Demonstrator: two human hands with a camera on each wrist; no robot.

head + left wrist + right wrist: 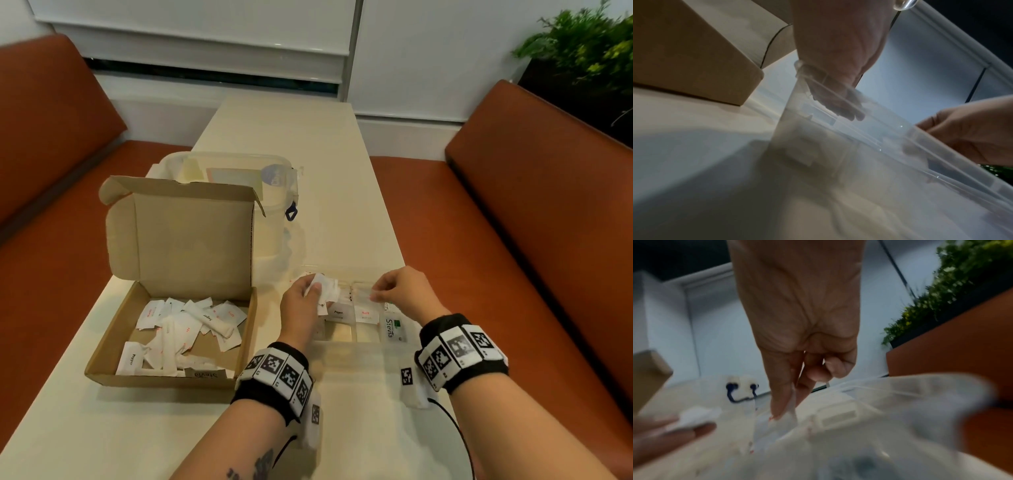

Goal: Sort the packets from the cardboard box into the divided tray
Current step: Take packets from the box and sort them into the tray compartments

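Head view: my left hand grips a bunch of packets, my right hand pinches one, probably salt (blurred), over the divided tray; the cardboard box holds more.

A long cream desk runs from the bottom of the head view up to the centre, ending at a white wall. Orange-brown upholstered booth seats flank it: one bench fills the left side, another bench the right. Across the top, a white roller blind hangs over a window, leaving a dark strip of glass beneath it. A green leafy plant in a dark planter sits at upper right. Lighting is soft and even.
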